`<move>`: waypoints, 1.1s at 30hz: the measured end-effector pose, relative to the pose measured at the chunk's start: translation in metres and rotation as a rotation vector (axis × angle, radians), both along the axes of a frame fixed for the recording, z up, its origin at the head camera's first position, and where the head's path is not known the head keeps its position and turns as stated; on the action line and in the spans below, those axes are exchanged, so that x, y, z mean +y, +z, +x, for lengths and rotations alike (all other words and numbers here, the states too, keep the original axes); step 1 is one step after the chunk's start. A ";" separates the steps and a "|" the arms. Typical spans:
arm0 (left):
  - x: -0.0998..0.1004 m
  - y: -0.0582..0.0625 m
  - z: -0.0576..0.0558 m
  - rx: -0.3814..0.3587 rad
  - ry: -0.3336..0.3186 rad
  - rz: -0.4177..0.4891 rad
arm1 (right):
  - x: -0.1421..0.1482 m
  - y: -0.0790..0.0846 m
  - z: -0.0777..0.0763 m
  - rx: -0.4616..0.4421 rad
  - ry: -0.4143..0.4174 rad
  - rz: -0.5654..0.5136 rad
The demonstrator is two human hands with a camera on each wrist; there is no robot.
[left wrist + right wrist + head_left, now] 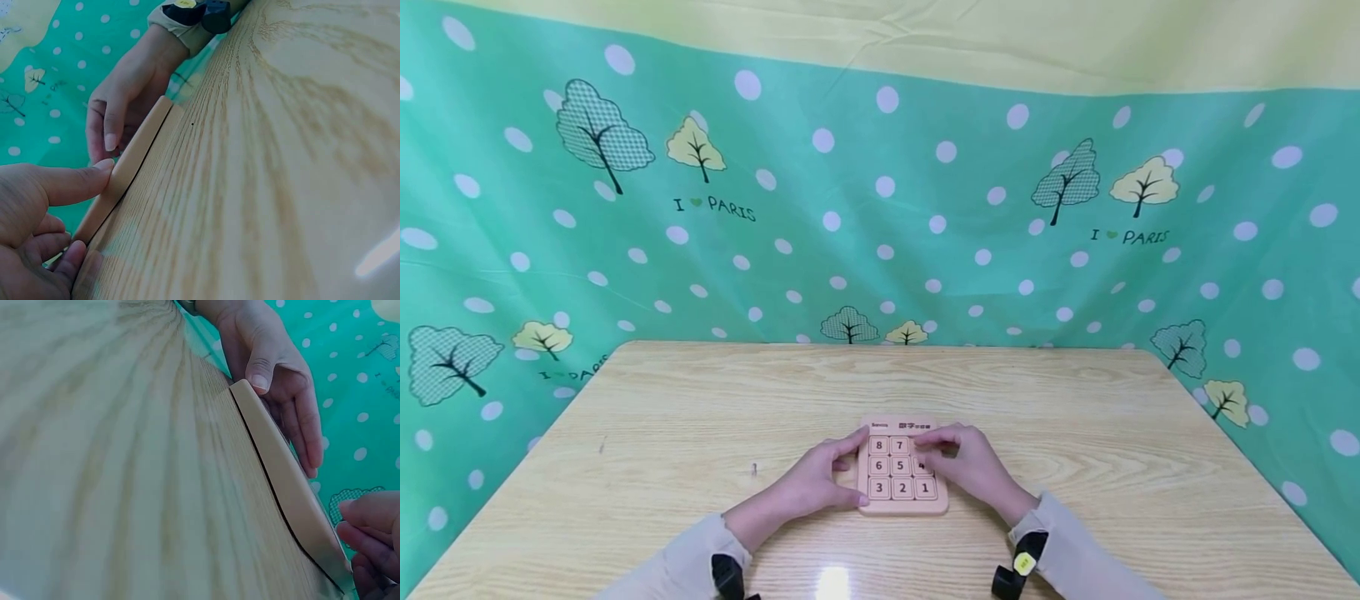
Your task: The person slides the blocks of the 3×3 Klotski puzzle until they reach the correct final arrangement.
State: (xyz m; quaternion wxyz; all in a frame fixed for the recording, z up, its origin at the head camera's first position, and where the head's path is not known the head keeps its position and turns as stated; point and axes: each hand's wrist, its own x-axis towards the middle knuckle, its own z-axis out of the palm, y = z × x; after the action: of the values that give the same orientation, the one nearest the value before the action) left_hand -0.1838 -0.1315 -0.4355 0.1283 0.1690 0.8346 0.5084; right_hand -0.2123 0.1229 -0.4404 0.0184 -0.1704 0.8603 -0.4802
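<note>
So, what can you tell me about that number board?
The board is a pale, wood-like slab with rounded corners, dark print along its top and numbered square tiles: 8, 7; 6, 5, 4; 3, 2, 1. It lies flat on the table. The left hand touches its left edge; the right hand hides the top-right spot, contact unclear.

Head: high, farthest off, facing forward and down across table [700, 400] to curtain [917, 258]. Left wrist: low, close, facing rightward along board [902, 507] front edge. Right wrist: likewise, facing leftward. Wrist views share that edge.
</note>
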 end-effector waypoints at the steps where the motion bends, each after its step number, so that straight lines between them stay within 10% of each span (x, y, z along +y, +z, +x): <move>1: 0.000 0.000 0.000 -0.001 0.002 0.002 | 0.001 0.000 0.001 -0.004 -0.002 0.004; 33: 0.002 0.001 0.001 -0.009 0.002 0.028 | 0.017 -0.003 -0.005 0.004 0.079 0.053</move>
State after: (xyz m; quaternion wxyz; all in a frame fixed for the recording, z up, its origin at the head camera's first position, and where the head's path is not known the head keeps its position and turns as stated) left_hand -0.1832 -0.1298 -0.4345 0.1293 0.1676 0.8269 0.5210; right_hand -0.2171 0.1397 -0.4438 0.0400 -0.2046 0.8653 -0.4558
